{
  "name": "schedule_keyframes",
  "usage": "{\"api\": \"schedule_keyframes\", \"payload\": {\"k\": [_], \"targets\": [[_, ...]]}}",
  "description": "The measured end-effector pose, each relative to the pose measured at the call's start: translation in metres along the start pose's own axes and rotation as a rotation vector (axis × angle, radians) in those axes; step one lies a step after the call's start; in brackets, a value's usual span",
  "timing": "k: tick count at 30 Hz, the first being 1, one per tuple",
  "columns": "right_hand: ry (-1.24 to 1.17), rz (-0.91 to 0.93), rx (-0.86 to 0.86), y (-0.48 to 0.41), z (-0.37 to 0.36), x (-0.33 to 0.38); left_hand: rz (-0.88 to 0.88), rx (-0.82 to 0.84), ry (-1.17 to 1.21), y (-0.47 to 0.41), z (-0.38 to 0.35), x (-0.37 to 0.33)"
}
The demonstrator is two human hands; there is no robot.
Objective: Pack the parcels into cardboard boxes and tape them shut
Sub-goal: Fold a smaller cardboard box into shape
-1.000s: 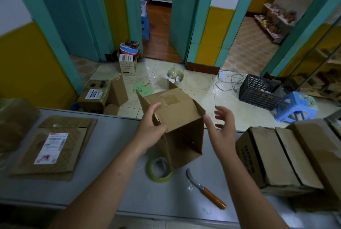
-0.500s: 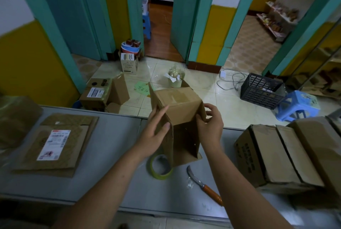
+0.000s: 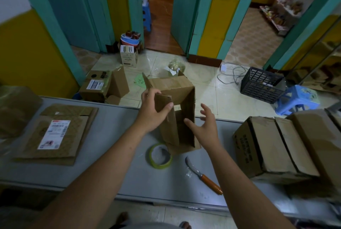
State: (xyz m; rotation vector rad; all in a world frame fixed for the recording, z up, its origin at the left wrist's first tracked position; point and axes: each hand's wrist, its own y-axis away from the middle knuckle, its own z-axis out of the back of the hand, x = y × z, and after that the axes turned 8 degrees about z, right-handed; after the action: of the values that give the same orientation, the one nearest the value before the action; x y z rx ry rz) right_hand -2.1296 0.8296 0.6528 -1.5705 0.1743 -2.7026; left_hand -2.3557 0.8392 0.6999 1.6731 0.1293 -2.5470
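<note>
A person's left hand (image 3: 154,112) grips a flap of an open cardboard box (image 3: 177,114) standing on end on a grey table (image 3: 110,155), while the right hand (image 3: 206,127) hovers beside it, fingers spread and empty (a tape roll (image 3: 160,156) and knife (image 3: 203,176) lie just in front).

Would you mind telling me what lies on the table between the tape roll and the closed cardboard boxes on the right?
A knife with an orange handle, seen in the head view.
</note>
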Motion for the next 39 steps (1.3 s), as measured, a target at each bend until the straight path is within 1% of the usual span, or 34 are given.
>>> {"api": "schedule_keyframes", "payload": {"k": [2,4,6,8,10,12,13,15,17,18,19,20,21,22,23,25,26,28,29,30,31,32,33,34,36,39], "targets": [[0.038,-0.119,0.043,0.004,-0.003,-0.016,0.004,0.007,0.027,0.0,0.007,0.0],[0.04,-0.235,0.018,0.005,-0.006,-0.032,0.024,0.018,0.013,-0.001,0.014,0.002],[0.018,-0.365,0.011,0.005,-0.008,-0.045,0.078,0.064,-0.017,-0.002,0.021,0.002],[-0.053,-0.543,0.053,0.006,-0.013,-0.054,0.113,0.107,-0.014,-0.005,0.028,0.002],[-0.232,-0.725,0.037,0.007,-0.018,-0.056,0.131,0.119,-0.025,-0.006,0.034,-0.001],[-0.479,-0.817,-0.084,0.008,-0.019,-0.053,0.134,0.115,-0.047,-0.008,0.037,-0.002],[-0.6,-0.829,-0.148,0.007,-0.02,-0.053,0.136,0.111,-0.054,-0.009,0.038,-0.002],[-0.842,-0.828,-0.223,0.008,-0.022,-0.051,0.136,0.124,-0.068,-0.009,0.038,-0.002],[-1.117,-0.802,-0.239,0.009,-0.023,-0.046,0.13,0.149,-0.073,-0.009,0.037,-0.002],[-1.226,-0.793,-0.243,0.009,-0.024,-0.044,0.125,0.161,-0.076,-0.008,0.036,-0.003],[-1.284,-0.774,-0.241,0.009,-0.025,-0.042,0.122,0.173,-0.081,-0.008,0.036,-0.003],[-1.273,-0.749,-0.235,0.007,-0.026,-0.04,0.119,0.186,-0.089,-0.008,0.036,-0.004],[-1.18,-0.725,-0.214,0.006,-0.025,-0.037,0.115,0.196,-0.099,-0.007,0.036,-0.004],[-1.004,-0.703,-0.165,0.004,-0.023,-0.034,0.111,0.205,-0.111,-0.007,0.037,-0.005],[-0.781,-0.681,-0.082,0.002,-0.019,-0.031,0.108,0.207,-0.118,-0.007,0.038,-0.005],[-0.321,-0.634,0.196,0.0,-0.01,-0.023,0.116,0.186,-0.113,-0.007,0.04,-0.004],[-0.132,-0.62,0.353,-0.001,-0.005,-0.018,0.119,0.172,-0.107,-0.007,0.04,-0.004],[0.164,-0.564,0.621,-0.002,-0.002,-0.005,0.123,0.165,-0.096,-0.006,0.037,-0.003],[0.299,-0.496,0.714,-0.003,-0.003,0.0,0.12,0.166,-0.098,-0.005,0.034,-0.003],[0.439,-0.411,0.769,-0.005,-0.006,0.003,0.108,0.167,-0.11,-0.004,0.03,-0.003],[0.571,-0.321,0.776,-0.007,-0.008,0.005,0.09,0.163,-0.126,-0.002,0.026,-0.003],[0.657,-0.237,0.736,-0.01,-0.009,0.006,0.074,0.16,-0.131,-0.001,0.024,-0.004],[0.678,-0.155,0.663,-0.013,-0.009,0.007,0.058,0.157,-0.121,-0.002,0.022,-0.004],[0.644,-0.076,0.579,-0.014,-0.008,0.008,0.046,0.157,-0.104,-0.003,0.022,-0.003],[0.465,0.052,0.423,-0.016,-0.003,0.008,0.059,0.19,-0.049,-0.007,0.027,-0.001],[0.144,0.079,0.169,-0.018,0.009,0.009,0.109,0.249,0.09,-0.01,0.038,0.002]]}}
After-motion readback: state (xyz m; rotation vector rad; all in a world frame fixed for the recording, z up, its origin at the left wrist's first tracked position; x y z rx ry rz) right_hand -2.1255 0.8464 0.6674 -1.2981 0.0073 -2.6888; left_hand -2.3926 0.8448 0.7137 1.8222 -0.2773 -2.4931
